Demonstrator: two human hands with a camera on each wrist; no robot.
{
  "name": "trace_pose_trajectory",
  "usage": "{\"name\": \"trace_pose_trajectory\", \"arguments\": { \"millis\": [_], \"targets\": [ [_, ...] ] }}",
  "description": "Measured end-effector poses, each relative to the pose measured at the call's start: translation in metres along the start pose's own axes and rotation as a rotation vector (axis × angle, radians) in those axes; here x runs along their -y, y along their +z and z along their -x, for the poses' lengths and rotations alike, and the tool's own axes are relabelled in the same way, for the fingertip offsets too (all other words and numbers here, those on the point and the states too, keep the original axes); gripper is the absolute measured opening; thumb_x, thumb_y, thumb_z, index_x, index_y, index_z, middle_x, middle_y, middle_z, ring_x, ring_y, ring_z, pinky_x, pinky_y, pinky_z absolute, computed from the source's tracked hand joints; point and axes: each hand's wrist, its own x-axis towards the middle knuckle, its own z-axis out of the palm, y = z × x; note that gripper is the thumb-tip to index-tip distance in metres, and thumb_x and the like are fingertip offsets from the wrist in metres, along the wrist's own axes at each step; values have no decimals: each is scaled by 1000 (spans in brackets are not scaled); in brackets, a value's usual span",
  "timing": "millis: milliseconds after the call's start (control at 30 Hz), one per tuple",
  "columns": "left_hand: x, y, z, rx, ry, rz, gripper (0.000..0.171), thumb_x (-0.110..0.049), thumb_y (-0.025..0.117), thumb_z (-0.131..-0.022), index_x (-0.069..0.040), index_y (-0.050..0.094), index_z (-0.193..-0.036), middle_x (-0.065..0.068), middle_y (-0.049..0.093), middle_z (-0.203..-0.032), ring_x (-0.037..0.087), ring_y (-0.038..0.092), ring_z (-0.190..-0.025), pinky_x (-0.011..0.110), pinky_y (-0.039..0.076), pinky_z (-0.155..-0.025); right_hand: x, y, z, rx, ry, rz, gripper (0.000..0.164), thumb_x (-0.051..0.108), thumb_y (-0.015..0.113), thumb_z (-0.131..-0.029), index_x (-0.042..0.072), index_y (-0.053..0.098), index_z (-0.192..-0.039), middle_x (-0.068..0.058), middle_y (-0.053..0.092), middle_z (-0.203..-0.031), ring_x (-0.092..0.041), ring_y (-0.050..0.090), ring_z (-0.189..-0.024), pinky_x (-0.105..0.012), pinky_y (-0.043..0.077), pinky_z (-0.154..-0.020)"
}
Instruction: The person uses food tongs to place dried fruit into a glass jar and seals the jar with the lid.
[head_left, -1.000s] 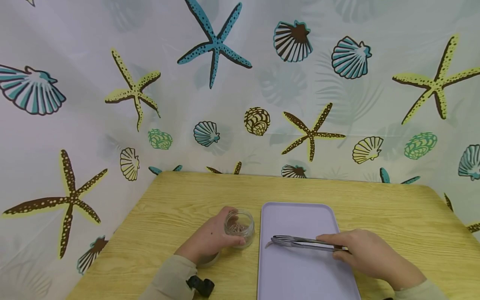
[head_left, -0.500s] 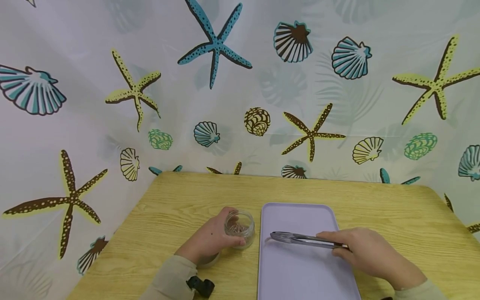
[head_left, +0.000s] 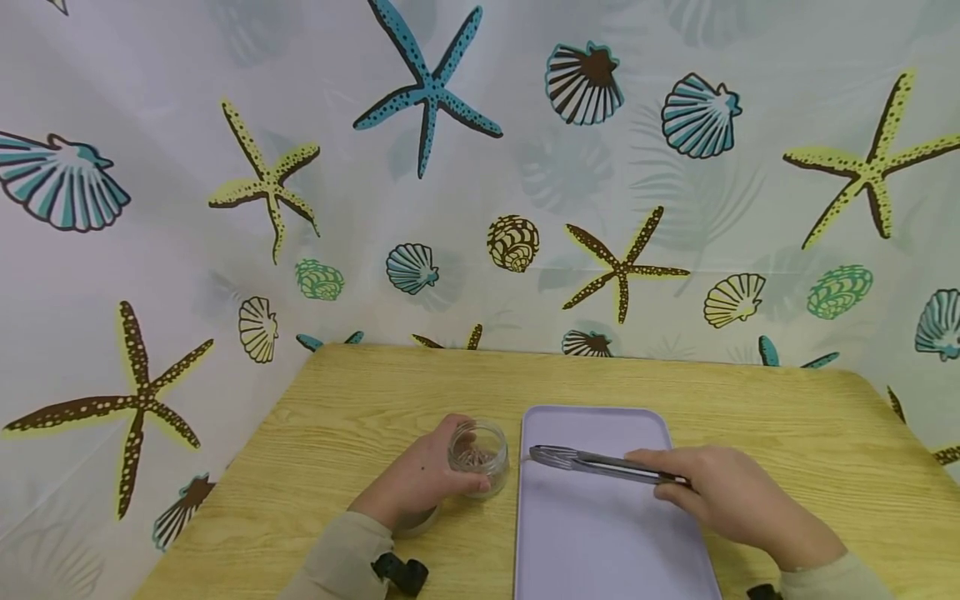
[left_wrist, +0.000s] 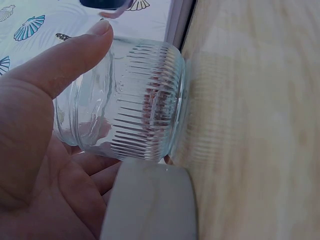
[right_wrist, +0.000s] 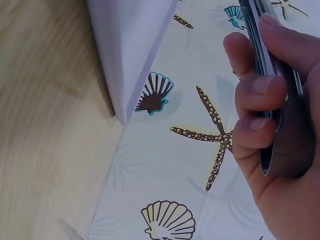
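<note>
My left hand (head_left: 427, 475) holds a clear ribbed glass jar (left_wrist: 140, 100) that stands on the table, thumb on the near side and fingers behind. Small thin pinkish-brown pieces (head_left: 474, 457) lie at the jar's bottom. In my right hand (head_left: 723, 500) is a pair of metal tongs (head_left: 600, 465), pressed nearly closed. Their tips are above the left edge of a lavender tray (head_left: 600, 550), a short way right of the jar. A small pale, thin piece (head_left: 527, 459) pokes out at the tips; what it is cannot be made out.
A whitish rounded object (left_wrist: 152, 200) stands close to the jar, mostly hidden under my left wrist in the head view. The wood-grain table (head_left: 360, 383) ends at a white curtain (head_left: 480, 183) printed with starfish and shells.
The tongs have risen off the tray and shifted left, carrying the small thin piece toward the jar. My left hand and the jar have stayed in place.
</note>
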Motion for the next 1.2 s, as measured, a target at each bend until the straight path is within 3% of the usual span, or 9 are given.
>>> {"name": "trace_pose_trajectory", "arguments": {
  "millis": [267,833,1033,1200],
  "targets": [
    [2,2,-2,-7,-7,-11,97,-52,86,-76,-17,36,-152,8,56,-140,25,55,-124,54,42,-103,10,-5,-9,-50,-75,-38,43,29,72,-95,34,65,-137,20,68,-100,1,45,-62,-24,40,-60],
    [-1,1,-1,10,-25,1,98,-54,86,-76,-17,36,-153,8,52,-145,25,53,-127,53,42,-104,28,-2,-36,-70,-85,44,47,31,72,-95,35,62,-140,11,70,-121,-1,50,-71,-26,41,-62],
    [0,1,-2,13,-17,19,97,-51,86,-77,-16,36,-153,7,51,-148,27,50,-132,53,41,-106,31,2,-42,-70,-111,50,49,29,74,-94,31,62,-141,9,69,-124,1,57,-81,-27,45,-66],
    [0,1,-2,13,-23,12,98,-52,86,-77,-17,36,-154,8,50,-149,29,49,-133,54,40,-106,31,4,-44,-62,-121,59,52,28,75,-93,31,60,-143,11,70,-119,3,56,-79,-27,45,-66]
  ]
}}
